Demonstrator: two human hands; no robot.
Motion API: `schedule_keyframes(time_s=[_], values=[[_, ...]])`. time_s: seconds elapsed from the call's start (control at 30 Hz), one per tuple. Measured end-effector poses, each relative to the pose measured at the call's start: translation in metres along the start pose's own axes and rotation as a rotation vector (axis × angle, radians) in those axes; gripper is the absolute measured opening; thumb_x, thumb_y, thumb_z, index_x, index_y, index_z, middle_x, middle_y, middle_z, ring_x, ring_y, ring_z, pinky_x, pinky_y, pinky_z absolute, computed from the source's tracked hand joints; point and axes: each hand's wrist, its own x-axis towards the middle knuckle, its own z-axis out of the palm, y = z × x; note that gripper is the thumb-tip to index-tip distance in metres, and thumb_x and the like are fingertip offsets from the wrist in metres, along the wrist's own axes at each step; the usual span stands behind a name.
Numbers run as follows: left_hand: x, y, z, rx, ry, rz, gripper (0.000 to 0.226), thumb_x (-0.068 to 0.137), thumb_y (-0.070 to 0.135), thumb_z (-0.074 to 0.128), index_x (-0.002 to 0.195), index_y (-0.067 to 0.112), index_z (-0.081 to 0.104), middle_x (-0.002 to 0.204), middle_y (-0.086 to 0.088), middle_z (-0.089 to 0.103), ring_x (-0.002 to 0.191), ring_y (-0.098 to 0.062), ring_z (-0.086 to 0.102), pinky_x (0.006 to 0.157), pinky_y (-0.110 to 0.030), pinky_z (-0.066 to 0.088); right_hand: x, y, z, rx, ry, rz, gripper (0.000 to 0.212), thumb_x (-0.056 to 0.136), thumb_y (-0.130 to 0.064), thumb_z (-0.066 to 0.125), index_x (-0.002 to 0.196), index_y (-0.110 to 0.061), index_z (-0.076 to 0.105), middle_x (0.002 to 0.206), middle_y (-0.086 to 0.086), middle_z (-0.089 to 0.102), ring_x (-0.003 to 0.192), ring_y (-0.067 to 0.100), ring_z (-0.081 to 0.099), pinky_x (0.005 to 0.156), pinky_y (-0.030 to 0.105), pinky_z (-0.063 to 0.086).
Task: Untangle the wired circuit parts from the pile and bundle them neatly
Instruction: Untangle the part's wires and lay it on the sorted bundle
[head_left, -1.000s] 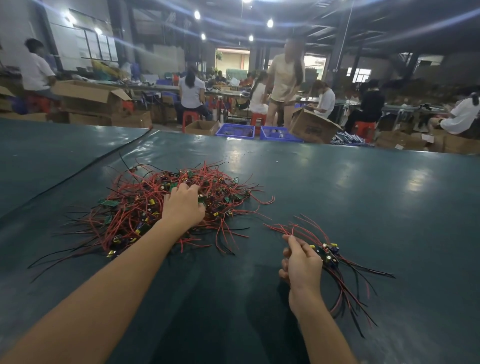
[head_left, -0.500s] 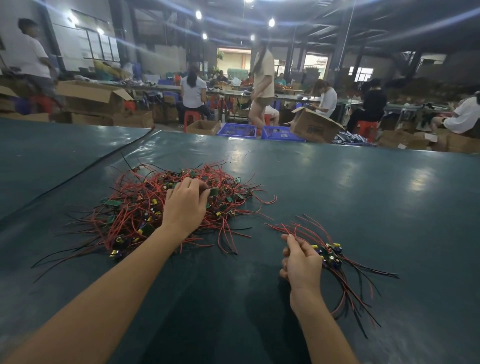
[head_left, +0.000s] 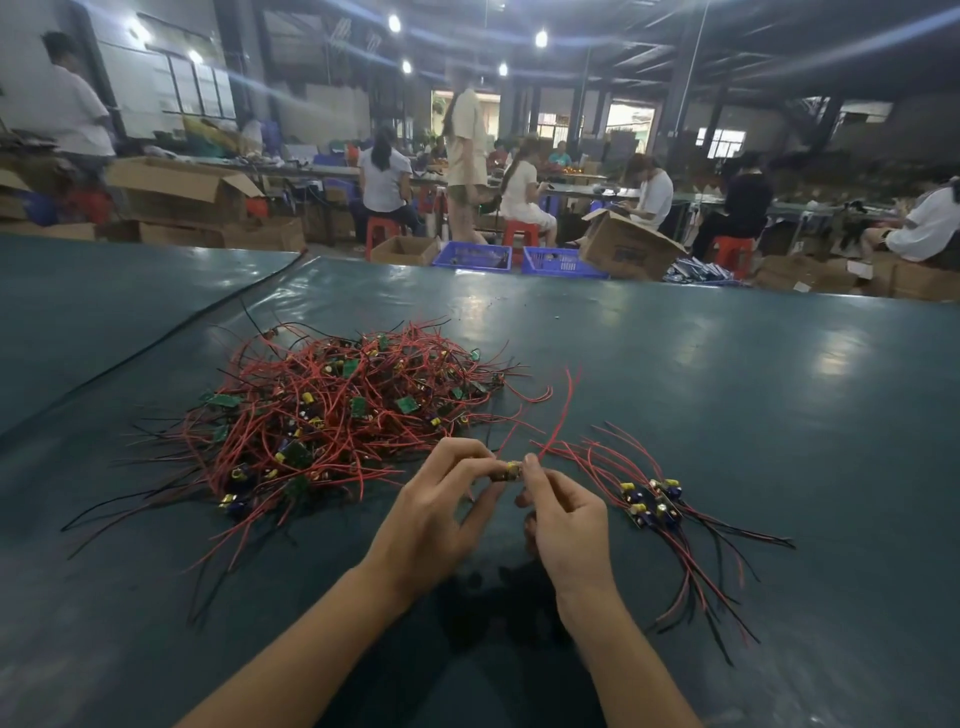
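**One part pinched between both hands**

Nearest, both forearms (head_left: 311, 649), cut off by the bottom edge. Just beyond them, left hand (head_left: 436, 519) and right hand (head_left: 566, 525) above the table (head_left: 779, 389), fingertips meeting. Pinched there from both sides, thumb against fingers: one small part (head_left: 511, 470), mostly hidden by the fingertips, with only a yellow-tipped bit showing. Hard to tell which of the red wires (head_left: 563, 410) rising just past the right fingertips belong to it. Other fingers loosely curled, holding nothing else.

Just right of the right hand, flat on the table and untouched: the bundle (head_left: 654, 501), a few boards lying together, red and black leads fanning out toward both ends. Ahead and left of the left hand, apart from it: the pile (head_left: 337, 410), a tangle of red and black leads with green boards and yellow-capped pieces. Lower layers buried, so no way to count them.

Past the far table edge: cardboard boxes (head_left: 628, 249), two blue crates (head_left: 472, 255), red stools (head_left: 382, 234), and people (head_left: 384, 176) seated and standing, all too blurred for detail.
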Motion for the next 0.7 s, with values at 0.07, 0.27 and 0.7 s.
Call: schedule_keyframes(time_s=[0.07,0.27,0.7], values=[[-0.002,0.001,-0.002,-0.030,0.013,-0.027,0.016,0.089,0.014,0.067,0.101,0.003,0.069,0.104,-0.003,0.057,0.091,0.002,0.053,0.081,-0.014,0.047,0.000,0.001,0.000,-0.006,-0.002,-0.008,0.030,0.094,-0.033,0.062,0.068,-0.024,0.074,0.056,-0.008,0.055,0.047,0.004,0.043,0.046,0.016,0.036],[-0.006,0.009,-0.006,-0.237,0.150,-0.358,0.024,0.082,0.037,0.069,0.077,0.016,0.061,0.074,0.007,0.059,0.068,-0.012,0.060,0.062,-0.026,0.051,-0.007,0.005,0.003,-0.137,-0.032,-0.106,0.030,0.096,-0.021,0.062,0.069,-0.027,0.074,0.061,-0.009,0.064,0.052,0.001,0.050,0.052,0.018,0.041],[-0.006,0.001,-0.003,-0.437,-0.020,-0.797,0.023,0.096,0.022,0.057,0.079,0.013,0.070,0.069,-0.004,0.072,0.059,-0.020,0.068,0.054,-0.024,0.052,-0.009,0.006,0.005,-0.209,-0.045,-0.221,0.016,0.096,-0.024,0.060,0.087,-0.026,0.072,0.076,-0.007,0.071,0.061,0.006,0.059,0.058,0.019,0.046]])
